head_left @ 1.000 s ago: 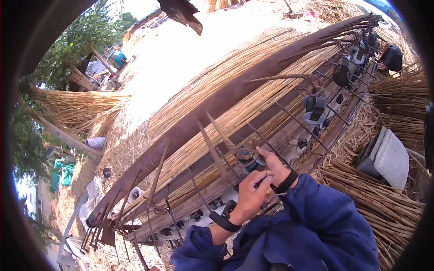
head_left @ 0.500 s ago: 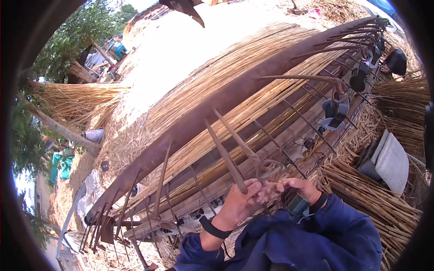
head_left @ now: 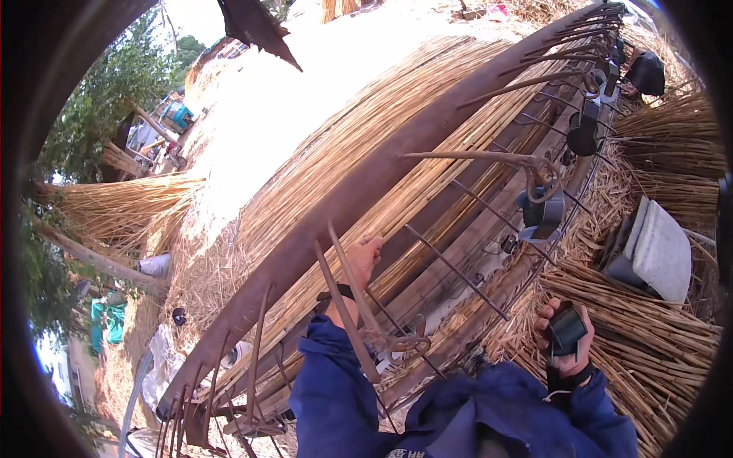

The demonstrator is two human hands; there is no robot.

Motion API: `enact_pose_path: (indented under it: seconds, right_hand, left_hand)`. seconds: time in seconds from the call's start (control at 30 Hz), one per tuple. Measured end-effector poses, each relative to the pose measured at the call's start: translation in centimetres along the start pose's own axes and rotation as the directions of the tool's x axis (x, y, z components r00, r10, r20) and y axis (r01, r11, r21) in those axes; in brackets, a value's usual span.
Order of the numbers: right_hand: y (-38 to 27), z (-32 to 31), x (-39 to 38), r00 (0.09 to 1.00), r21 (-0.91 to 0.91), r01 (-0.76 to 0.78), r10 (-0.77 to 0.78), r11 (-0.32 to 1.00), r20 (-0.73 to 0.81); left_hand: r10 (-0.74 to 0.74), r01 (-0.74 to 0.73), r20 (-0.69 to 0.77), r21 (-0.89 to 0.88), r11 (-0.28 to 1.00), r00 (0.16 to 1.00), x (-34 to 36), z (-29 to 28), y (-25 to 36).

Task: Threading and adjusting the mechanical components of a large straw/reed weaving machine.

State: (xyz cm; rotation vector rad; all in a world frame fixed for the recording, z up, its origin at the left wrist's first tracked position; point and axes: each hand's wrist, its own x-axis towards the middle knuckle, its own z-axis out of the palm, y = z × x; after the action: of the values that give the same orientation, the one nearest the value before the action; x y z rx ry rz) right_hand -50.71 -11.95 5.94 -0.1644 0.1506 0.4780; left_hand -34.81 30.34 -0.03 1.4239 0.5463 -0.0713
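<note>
On the near side of the brown metal pipe (head_left: 374,182), well apart from it, the right hand (head_left: 574,362) holds a dark green spool (head_left: 566,328), fingers wrapped around it. The left hand (head_left: 362,261) is near the pipe, over the straw-coloured reeds (head_left: 434,189), fingers curled; whether they grip a reed, I cannot tell

The dark spool (head_left: 567,331) hides much of the right hand (head_left: 582,351). A rusty rod (head_left: 345,314) covers part of the left wristband (head_left: 326,297); whether the left hand (head_left: 363,257) touches the reeds (head_left: 427,200) is unclear. The top edge cuts off a dark scrap (head_left: 256,30). Distant clutter (head_left: 156,136) is too small to tell.
</note>
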Motion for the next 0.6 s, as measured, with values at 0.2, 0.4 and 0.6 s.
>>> enact_pose_path:
  seconds: [0.2, 0.4, 0.6]
  right_hand:
    - [0.0, 1.0, -0.3, 0.973, -0.131, 0.211, -0.221, 0.969, -0.067]
    - [-0.6, 2.5, -3.6, 0.96, -0.414, 0.252, -0.171, 0.875, 0.223]
    - [-1.6, 8.0, -6.1, 0.749, -0.293, 0.178, 0.064, 0.939, 0.659]
  left_hand:
    - [0.51, -0.437, 0.201, 0.806, 0.399, 0.836, 0.5, -0.7, 0.5]
    - [0.621, -0.514, 0.195, 0.765, 0.388, 0.76, 0.0, -0.6, -0.4]
    - [0.706, -0.79, 0.526, 0.608, 0.078, 0.474, -5.5, 2.1, -1.3]
